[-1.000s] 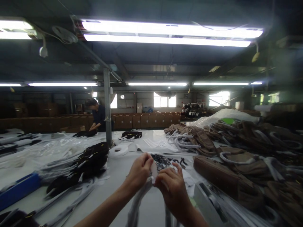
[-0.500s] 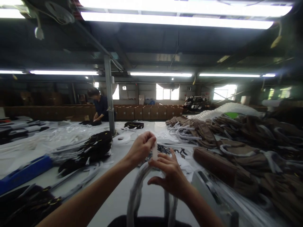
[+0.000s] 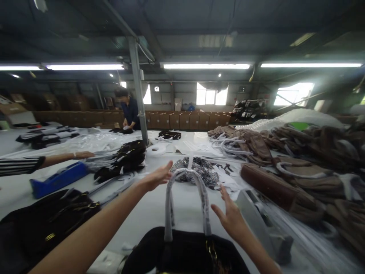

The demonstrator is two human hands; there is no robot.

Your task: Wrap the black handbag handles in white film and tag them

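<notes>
A black handbag [image 3: 182,247] stands in front of me at the bottom middle, its lower part cut off by the frame. Its wrapped handles [image 3: 170,205] rise in an arch, with a pale strip standing up from the top. My left hand [image 3: 159,176] is just left of the arch, fingers stretched out and holding nothing. On the right, my right hand [image 3: 229,213] is spread open beside the handles, apart from them. Behind the arch lies a heap of small metallic pieces [image 3: 209,171] on the white table [image 3: 142,213].
Black bags [image 3: 128,160] and a blue tape dispenser [image 3: 61,177] lie left; a co-worker's striped sleeve [image 3: 21,165] reaches in there. Brown bags [image 3: 310,179] pile up right, near a grey dispenser [image 3: 256,213]. Another person [image 3: 131,110] works behind the post [image 3: 137,91].
Both hands have let go of the handle top and moved apart, left and right. The view has tipped down, showing more of the handbag. A co-worker's arm has come in at left.
</notes>
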